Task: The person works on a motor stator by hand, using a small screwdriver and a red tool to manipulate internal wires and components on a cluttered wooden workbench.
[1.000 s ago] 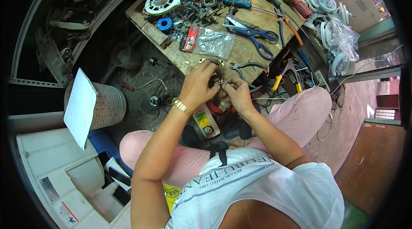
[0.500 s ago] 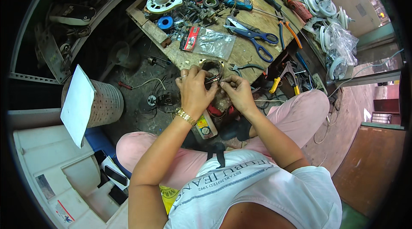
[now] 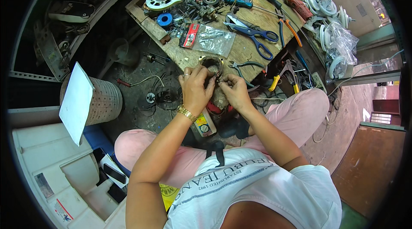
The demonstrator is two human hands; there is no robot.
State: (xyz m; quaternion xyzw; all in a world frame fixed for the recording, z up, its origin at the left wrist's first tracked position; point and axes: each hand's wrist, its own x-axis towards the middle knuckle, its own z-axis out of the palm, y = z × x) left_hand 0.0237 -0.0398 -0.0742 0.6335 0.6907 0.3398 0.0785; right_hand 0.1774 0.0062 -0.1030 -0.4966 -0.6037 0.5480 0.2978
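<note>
A ring-shaped motor stator [image 3: 206, 60], brown and worn, lies at the bench's near edge just beyond my fingers. Thin dark wires [image 3: 217, 76] run from its near side to my fingertips. My left hand [image 3: 196, 89], with a ring and a gold watch, is closed, thumb against fingers on these wires. Close beside it, my right hand [image 3: 237, 95] pinches the wires between thumb and forefinger. The wire ends are too small to make out. Diagonal pliers [image 3: 244, 64] with dark handles lie right of the stator.
Blue-handled scissors [image 3: 257, 40], a plastic bag [image 3: 212, 40], a solder spool [image 3: 164, 19] and a screwdriver [image 3: 240, 2] lie on the wooden bench [image 3: 189, 58]. Orange-handled pliers [image 3: 293, 32] are at its right edge. A yellow multimeter [image 3: 204, 126] sits below my hands; a perforated drum [image 3: 105, 100] stands left.
Both hands stay at the stator's near side with small finger shifts. My left fingers have closed in over the wires, and my right hand has moved slightly left. The view has shifted a little.
</note>
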